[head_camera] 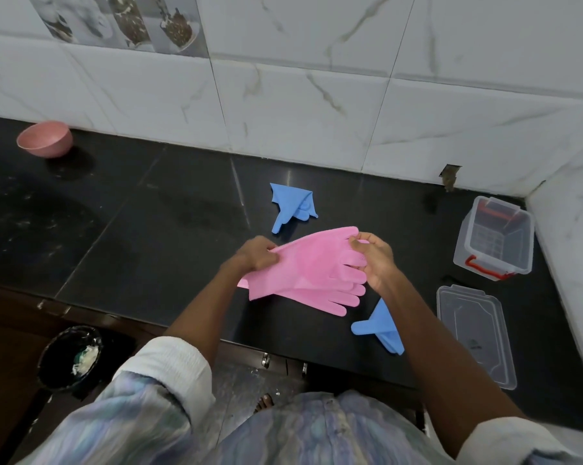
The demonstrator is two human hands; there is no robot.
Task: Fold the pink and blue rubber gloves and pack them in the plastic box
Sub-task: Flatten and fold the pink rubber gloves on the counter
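Counter [149,209] left of the pink gloves [303,263] lies open out to the pink bowl [44,138] at the far left by the wall. Obstacles toward the plastic box [494,239] at far right: one blue glove [292,204] just beyond the pink gloves, another blue glove [382,327] near right, and the lid [474,333] flat in front of the box. A bare strip of counter runs between the far blue glove and the box, whose top is open.

A home kitchen is being shown. A black stone countertop [132,209] is being backed by white marble-look wall tiles [300,105], one strip of them printed with pictures of food in cups. A pink bowl [44,139] is being kept on the counter, and a waste bin [69,357] is being kept on the floor below.
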